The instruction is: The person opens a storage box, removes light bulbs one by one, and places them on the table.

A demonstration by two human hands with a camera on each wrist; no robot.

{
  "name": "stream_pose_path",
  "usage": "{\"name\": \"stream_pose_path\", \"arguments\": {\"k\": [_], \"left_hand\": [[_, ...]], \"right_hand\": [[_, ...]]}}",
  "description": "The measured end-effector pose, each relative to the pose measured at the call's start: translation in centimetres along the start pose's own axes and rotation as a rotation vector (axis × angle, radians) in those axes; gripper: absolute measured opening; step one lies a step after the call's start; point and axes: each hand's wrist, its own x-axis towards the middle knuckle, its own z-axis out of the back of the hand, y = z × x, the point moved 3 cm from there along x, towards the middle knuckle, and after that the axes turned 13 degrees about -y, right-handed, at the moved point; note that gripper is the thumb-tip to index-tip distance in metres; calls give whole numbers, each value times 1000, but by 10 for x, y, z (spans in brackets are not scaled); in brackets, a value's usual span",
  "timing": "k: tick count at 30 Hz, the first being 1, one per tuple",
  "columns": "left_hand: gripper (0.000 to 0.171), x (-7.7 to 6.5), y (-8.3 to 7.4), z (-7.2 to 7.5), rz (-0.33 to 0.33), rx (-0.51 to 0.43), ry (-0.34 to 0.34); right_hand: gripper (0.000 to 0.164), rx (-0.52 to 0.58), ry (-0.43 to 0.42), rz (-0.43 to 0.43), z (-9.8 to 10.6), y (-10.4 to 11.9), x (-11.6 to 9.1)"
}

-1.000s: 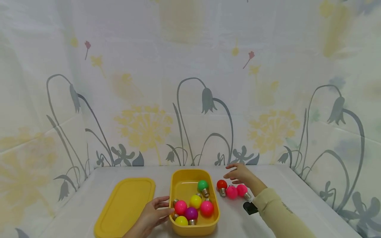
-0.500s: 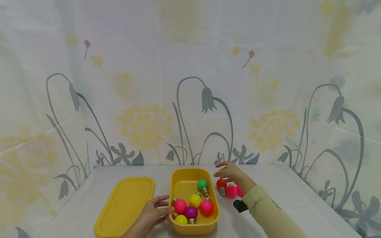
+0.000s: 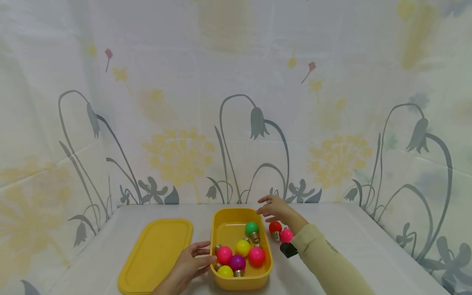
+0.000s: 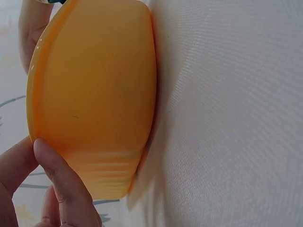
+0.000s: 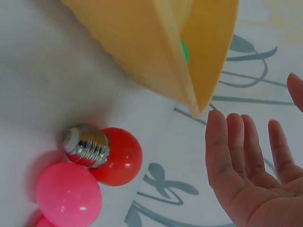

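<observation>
My left hand (image 3: 189, 262) pinches the left rim of a yellow plastic box (image 3: 241, 284), thumb over the edge; in the left wrist view the fingertip (image 4: 43, 149) presses the outer wall. Round light bulbs lie inside: a green bulb (image 3: 252, 228), yellow bulbs (image 3: 242, 248), pink bulbs (image 3: 257, 256) and a purple bulb (image 3: 237, 262). By the box's back right corner, my right hand (image 3: 280, 211) hovers with fingers apart and nothing held. Below it, a red bulb (image 5: 122, 156) and a pink bulb (image 5: 69, 195) lie on the table. Another pink bulb is mostly cut off at that view's edge.
A yellow lid (image 3: 158, 254) lies flat on the white table, left of the box. Behind the table hangs a flower-printed cloth (image 3: 236, 123). A black device (image 3: 288, 249) sits under the right wrist.
My right hand has moved left, from above the loose bulbs to the box's back right corner. Its sleeve now covers one pink bulb. The left hand and box stay put.
</observation>
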Motion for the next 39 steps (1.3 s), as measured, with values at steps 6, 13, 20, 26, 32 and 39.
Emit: {"name": "stream_pose_path", "arguments": {"k": [6,13,20,26,32,39], "left_hand": [[61,-1,1,1,0,-17,6],[61,0,0,2,-6,-32,11],[60,0,0,3,-12,-39,20],[59,1,-2,2,-10,-38,15],[59,1,-1,0,7,-27,4],[59,1,-2,-1,17,-9,-1]], "right_hand": [[40,28,61,26,-15,10,-1],[42,8,88,22,-32,16,-3],[46,44,108,-7,-52,9,-2],[41,53,103,41,-64,6,-3],[40,55,132,0,-74,4,-10],[36,21,153,57,-80,6,-13]]}}
